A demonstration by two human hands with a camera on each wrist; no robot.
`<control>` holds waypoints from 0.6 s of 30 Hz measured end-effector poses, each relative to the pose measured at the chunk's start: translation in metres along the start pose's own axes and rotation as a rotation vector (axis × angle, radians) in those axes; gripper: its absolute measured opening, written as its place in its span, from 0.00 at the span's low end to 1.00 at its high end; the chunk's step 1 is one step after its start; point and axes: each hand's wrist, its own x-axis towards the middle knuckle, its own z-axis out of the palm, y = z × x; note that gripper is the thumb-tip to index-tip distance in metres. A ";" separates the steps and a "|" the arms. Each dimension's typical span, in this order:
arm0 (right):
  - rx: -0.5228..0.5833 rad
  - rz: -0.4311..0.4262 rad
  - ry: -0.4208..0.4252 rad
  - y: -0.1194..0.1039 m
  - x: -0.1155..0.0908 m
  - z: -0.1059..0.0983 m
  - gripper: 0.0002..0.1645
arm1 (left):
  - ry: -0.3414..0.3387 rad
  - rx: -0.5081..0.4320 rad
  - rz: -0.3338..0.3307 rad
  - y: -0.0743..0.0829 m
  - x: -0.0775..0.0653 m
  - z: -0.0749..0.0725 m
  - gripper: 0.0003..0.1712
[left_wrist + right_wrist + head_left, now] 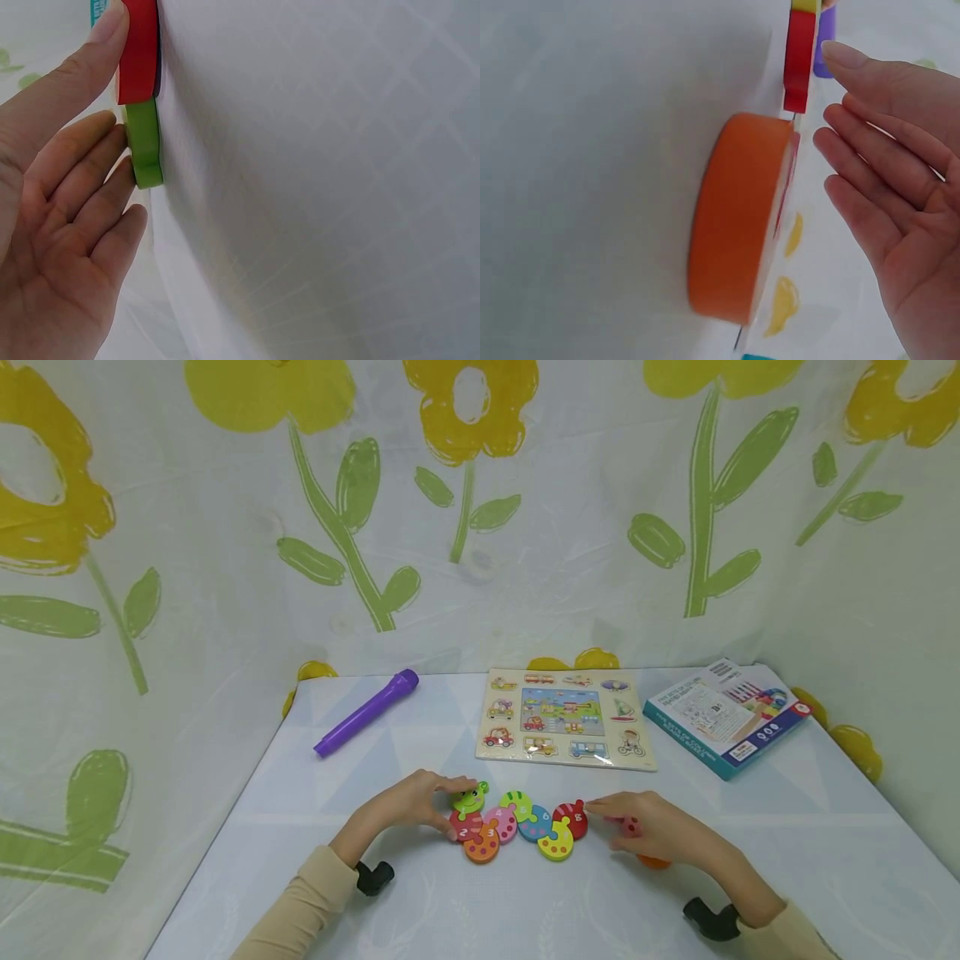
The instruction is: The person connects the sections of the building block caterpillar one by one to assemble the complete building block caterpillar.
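A chain of numbered caterpillar puzzle pieces lies on the table, from a green smiling head on the left to a dark red piece on the right. My left hand is at the head end, its thumb against the red piece numbered 2 and its straight fingers beside the green head's edge. With fingers extended, my right hand hovers by the chain's right end and holds nothing. Partly hidden beneath it are a pink spotted piece and a separate orange piece.
Behind the chain lies a wooden vehicle picture puzzle board. A purple stick-shaped thing with a rounded head rests at the back left. At the back right lies a teal-edged box. Flower-patterned cloth encloses the table's back and sides.
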 end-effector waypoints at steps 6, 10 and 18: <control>0.019 0.012 0.028 0.004 -0.007 0.000 0.29 | 0.008 -0.009 -0.011 0.001 -0.001 0.000 0.44; 0.043 0.023 0.038 0.006 -0.009 0.000 0.30 | 0.009 -0.015 -0.010 0.001 -0.001 0.000 0.44; 0.007 0.058 0.050 0.012 -0.012 -0.001 0.31 | 0.010 -0.016 -0.010 0.001 -0.001 0.000 0.45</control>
